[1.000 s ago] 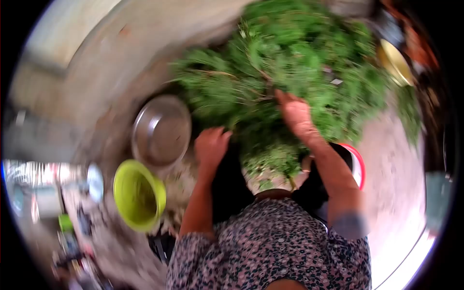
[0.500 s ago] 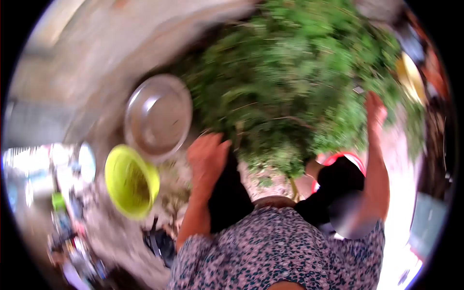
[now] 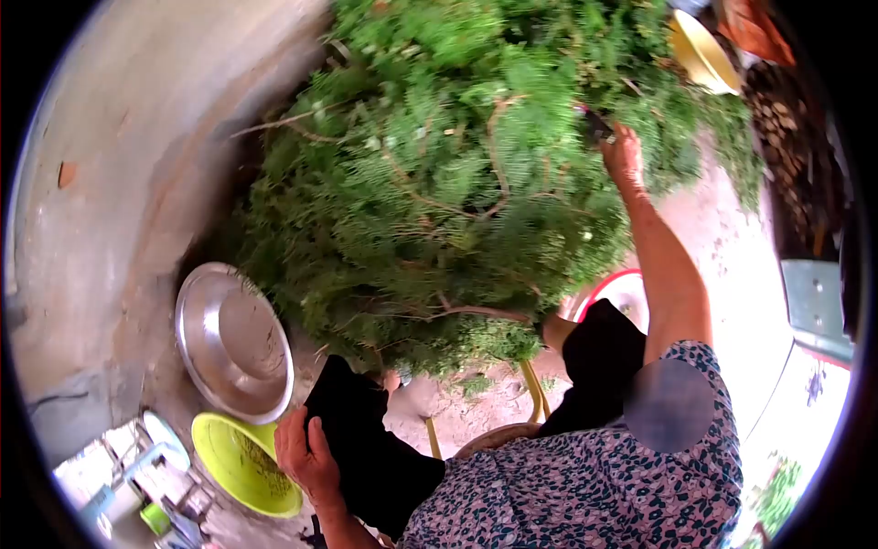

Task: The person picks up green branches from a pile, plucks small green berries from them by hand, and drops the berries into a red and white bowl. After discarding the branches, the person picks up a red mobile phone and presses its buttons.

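Observation:
A big heap of green leafy branches [image 3: 457,183] fills the middle of the head view, piled on the ground in front of me. My right hand [image 3: 622,156] reaches far out to the heap's right side, fingers closed around a small dark object at the foliage. My left hand [image 3: 306,457] rests on my left knee, on the black trouser cloth, holding nothing. Next to that hand stand a lime-green bowl [image 3: 238,457] and, further out, a steel basin [image 3: 233,343].
A concrete wall [image 3: 137,165] curves along the left. A red-rimmed white basin [image 3: 622,293] sits beside my right knee. A yellow bowl [image 3: 700,50] lies at the far right top, near stacked firewood [image 3: 796,156]. Bare earth floor lies right of the heap.
My right hand has moved from the heap's middle out to its far right side. My left hand has dropped from the branches back onto my knee. The view has tilted.

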